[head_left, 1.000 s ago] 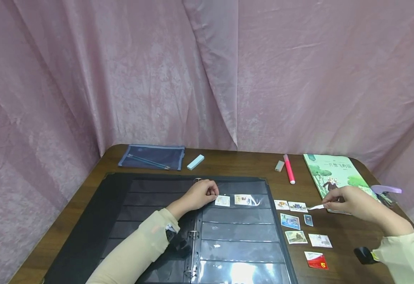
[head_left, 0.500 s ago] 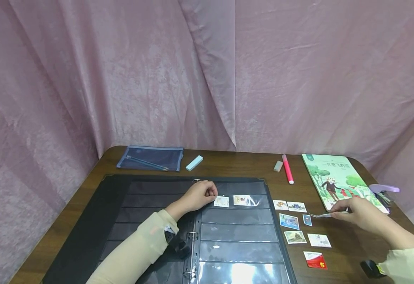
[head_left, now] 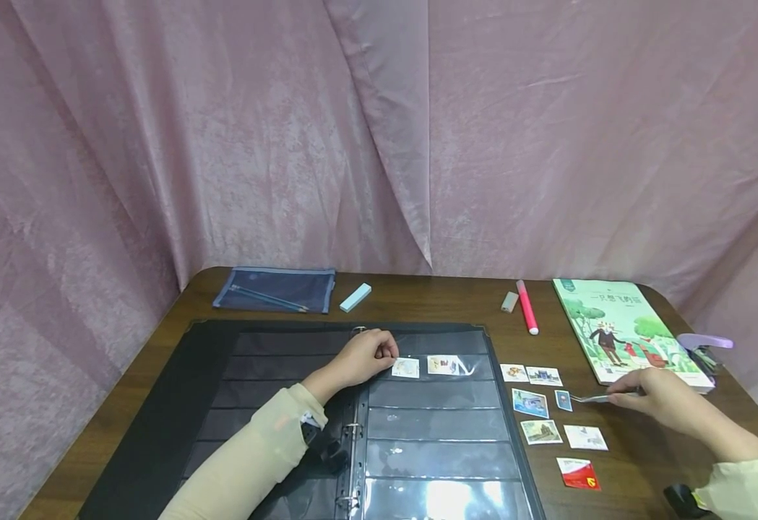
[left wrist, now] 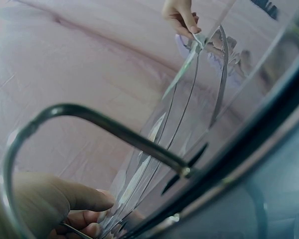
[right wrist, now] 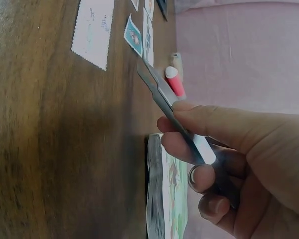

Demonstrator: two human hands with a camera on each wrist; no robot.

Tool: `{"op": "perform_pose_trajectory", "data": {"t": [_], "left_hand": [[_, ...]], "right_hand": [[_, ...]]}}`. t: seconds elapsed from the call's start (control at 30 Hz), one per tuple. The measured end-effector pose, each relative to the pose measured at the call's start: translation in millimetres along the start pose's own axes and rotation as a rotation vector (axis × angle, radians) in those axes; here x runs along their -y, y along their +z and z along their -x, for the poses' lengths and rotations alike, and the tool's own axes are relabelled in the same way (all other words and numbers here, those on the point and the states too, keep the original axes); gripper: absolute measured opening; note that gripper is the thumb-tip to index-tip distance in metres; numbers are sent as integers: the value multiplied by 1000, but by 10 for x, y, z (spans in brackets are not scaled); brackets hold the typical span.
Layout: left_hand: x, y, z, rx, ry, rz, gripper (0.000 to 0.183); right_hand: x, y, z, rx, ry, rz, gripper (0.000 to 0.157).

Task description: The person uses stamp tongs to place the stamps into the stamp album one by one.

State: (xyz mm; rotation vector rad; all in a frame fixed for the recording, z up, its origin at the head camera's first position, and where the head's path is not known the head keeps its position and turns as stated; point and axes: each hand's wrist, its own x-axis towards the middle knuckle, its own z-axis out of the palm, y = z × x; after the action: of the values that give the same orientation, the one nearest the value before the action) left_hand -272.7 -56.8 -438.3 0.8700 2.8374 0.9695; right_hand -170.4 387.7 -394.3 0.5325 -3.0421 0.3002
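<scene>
My right hand [head_left: 655, 397] holds metal tweezers [right wrist: 162, 94], their tips parted and right beside a small blue stamp [head_left: 563, 400] on the table. Around that stamp lie others: a blue picture stamp [head_left: 530, 404], a building stamp [head_left: 544, 376], a white one [head_left: 585, 438] and a red one [head_left: 577, 474]. At the open black stamp album [head_left: 212, 404], my left hand [head_left: 360, 359] pinches the edge of a clear pocket [left wrist: 134, 186]. Two stamps sit in that pocket row, the nearer a pale stamp [head_left: 406, 368] right at my fingertips. A binder ring [left wrist: 65, 109] crosses the left wrist view.
Behind the album lie a blue mesh pouch [head_left: 274, 290] with pencils and a light blue block [head_left: 355, 297]. A pink marker [head_left: 527, 308], a small eraser [head_left: 510, 302], a green book [head_left: 629, 325] and purple-handled scissors [head_left: 706, 342] are at the back right.
My right hand has brought the tweezers from beside the building stamp toward the table's front, to the small blue stamp. The left hand keeps its place on the album page.
</scene>
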Motion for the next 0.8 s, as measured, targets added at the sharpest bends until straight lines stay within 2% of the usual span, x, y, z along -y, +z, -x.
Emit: {"op": "perform_pose_trajectory", "data": {"t": [0.27, 0.57, 0.8], "left_hand": [[9, 5, -10, 7, 4, 7, 7], [15, 9, -10, 1, 17, 8, 8], [15, 0, -8, -2, 13, 20, 8]], "right_hand": [[30, 21, -20, -30, -35, -19, 4], [37, 58, -17, -40, -29, 22, 5], [37, 27, -27, -72, -64, 36, 7]]}}
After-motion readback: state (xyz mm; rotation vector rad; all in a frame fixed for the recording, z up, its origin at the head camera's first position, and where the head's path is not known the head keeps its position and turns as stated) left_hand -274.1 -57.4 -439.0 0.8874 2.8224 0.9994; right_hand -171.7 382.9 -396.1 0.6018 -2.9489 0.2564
